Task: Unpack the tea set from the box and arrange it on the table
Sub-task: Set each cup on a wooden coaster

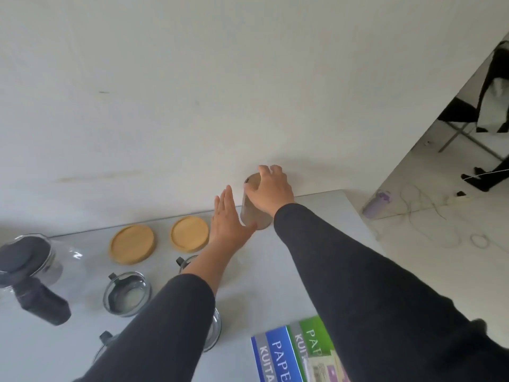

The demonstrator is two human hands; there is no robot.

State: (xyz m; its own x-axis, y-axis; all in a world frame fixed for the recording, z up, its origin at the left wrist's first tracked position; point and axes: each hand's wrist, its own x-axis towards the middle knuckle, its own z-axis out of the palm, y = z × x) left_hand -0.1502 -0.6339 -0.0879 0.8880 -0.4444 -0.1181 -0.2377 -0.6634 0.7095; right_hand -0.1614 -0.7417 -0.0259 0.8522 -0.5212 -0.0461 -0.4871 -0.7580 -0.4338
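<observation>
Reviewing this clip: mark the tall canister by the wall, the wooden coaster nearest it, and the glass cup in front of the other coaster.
tall canister [249, 213], head view, on its side wall below the gripping hand.
wooden coaster [189, 233], head view, centre of its top face.
glass cup [127, 294], head view, inside its bowl.

We see the right hand [271, 188] clasped over the top of a tall brown cylinder [254, 213] standing upright by the wall. The left hand [228, 219] lies flat and open-fingered against the cylinder's left side. Left of the cylinder sit two wooden coasters [189, 233], then glass cups [127, 293] nearer us.
</observation>
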